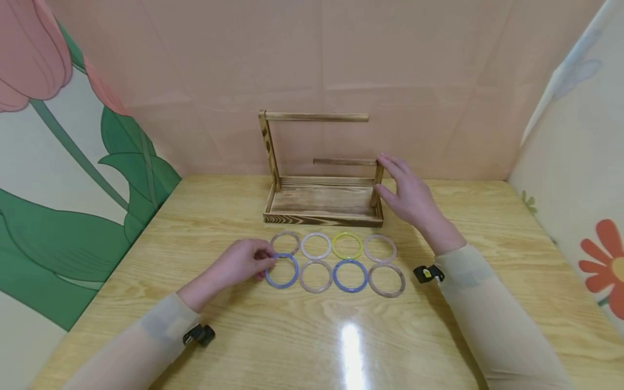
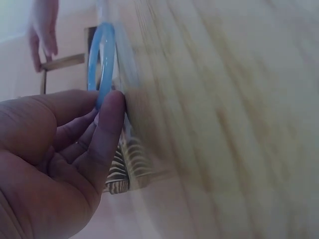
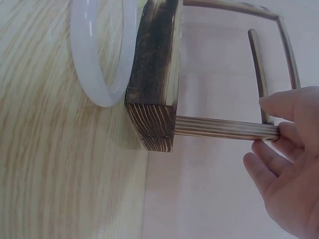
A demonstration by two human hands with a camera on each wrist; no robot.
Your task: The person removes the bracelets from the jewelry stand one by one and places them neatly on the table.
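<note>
My left hand (image 1: 244,261) pinches the left edge of a blue bangle (image 1: 296,271) between thumb and fingers. In the left wrist view this blue bangle (image 2: 106,69) stands up on edge from the fingertips. It overlaps a purplish bangle (image 1: 286,234) behind it in the head view. My right hand (image 1: 414,197) holds the short right post of a wooden display rack (image 1: 322,221). In the right wrist view, its fingers and thumb lie around the top of that post (image 3: 224,128), where the lower bar joins.
Two rows of bangles lie before the rack: a white one (image 1: 316,234), a yellow one (image 1: 347,234), another blue one (image 1: 351,291) and several pale pink or purplish ones. A taller post (image 1: 270,149) with an upper bar rises at the rack's left. A pink backdrop (image 1: 219,70) hangs behind the wooden table (image 1: 273,341).
</note>
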